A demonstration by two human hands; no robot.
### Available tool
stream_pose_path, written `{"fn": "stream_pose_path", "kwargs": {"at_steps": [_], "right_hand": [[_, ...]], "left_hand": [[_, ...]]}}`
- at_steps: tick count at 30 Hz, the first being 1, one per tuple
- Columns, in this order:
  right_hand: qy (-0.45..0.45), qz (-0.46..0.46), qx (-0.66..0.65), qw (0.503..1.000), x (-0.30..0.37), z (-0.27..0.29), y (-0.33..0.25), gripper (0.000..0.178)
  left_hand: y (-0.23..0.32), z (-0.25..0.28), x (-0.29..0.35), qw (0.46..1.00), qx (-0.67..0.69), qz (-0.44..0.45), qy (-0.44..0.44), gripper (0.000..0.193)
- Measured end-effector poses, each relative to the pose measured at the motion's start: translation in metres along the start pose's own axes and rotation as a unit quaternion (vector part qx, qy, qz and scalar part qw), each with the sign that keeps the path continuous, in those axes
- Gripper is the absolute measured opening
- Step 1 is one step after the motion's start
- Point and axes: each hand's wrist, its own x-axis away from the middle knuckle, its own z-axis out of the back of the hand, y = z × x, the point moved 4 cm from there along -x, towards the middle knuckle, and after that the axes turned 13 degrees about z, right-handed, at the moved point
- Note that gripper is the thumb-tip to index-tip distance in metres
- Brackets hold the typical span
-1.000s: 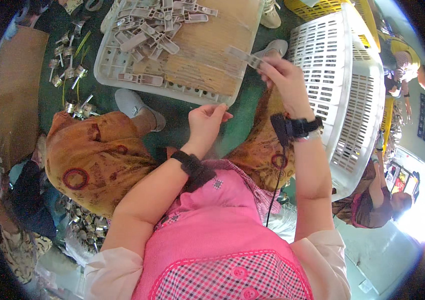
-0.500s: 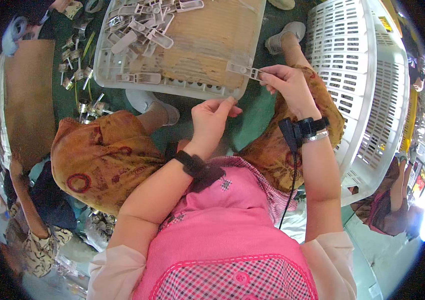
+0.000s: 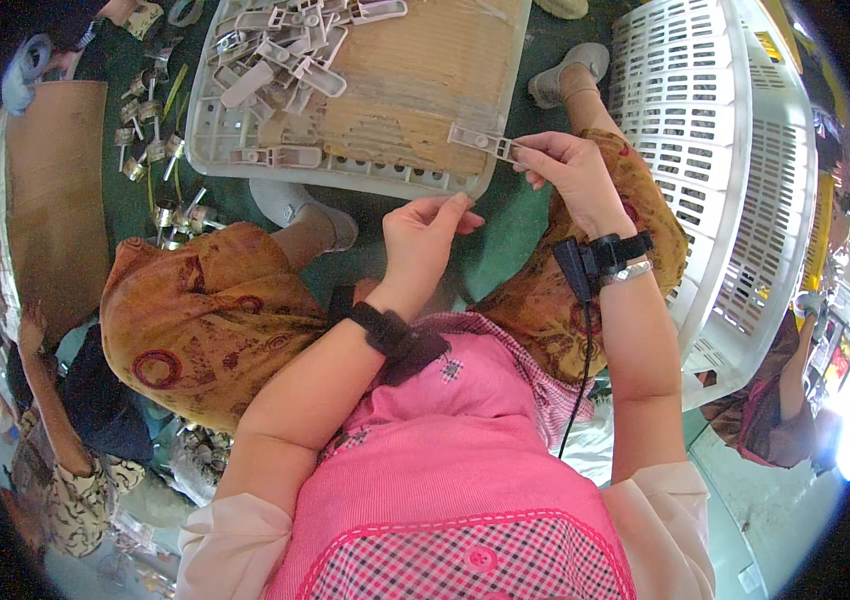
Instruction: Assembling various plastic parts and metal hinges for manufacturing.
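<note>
My right hand [image 3: 567,172] pinches one end of a flat, pale plastic clip [image 3: 483,141] with slots in it. The clip's far end reaches over the near right corner of the cardboard-topped crate [image 3: 310,183]. Just in front of that crate's near edge is my left hand [image 3: 425,232], closed, thumb against fingers; what it holds, if anything, is too small to make out. A heap of similar plastic pieces [image 3: 290,55] covers the far left of the brown cardboard [image 3: 415,75]. One single piece [image 3: 278,157] lies along the crate's near edge.
White perforated baskets [image 3: 680,130] stand to my right. Several metal fittings [image 3: 153,125] lie on the green floor at the left, beside an upright cardboard sheet [image 3: 57,200]. Another person's arm [image 3: 55,415] shows at the left; a person [image 3: 770,420] sits at the right.
My right hand, with the clip, has shifted slightly left. The left hand has barely moved. At the right edge, the other person's arm has changed position.
</note>
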Motion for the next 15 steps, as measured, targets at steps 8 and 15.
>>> {"fn": "stream_pose_path", "kwargs": {"at_steps": [8, 15], "right_hand": [[0.009, -0.001, 0.048, 0.999, -0.0018, 0.0037, 0.0025, 0.023], [0.005, 0.006, 0.096, 0.995, -0.0038, 0.0001, -0.0019, 0.028]], "left_hand": [[-0.0003, -0.0028, -0.0009, 1.000, -0.011, -0.001, 0.000, 0.022], [0.0029, -0.0002, 0.0012, 1.000, -0.004, -0.011, 0.009, 0.023]]}}
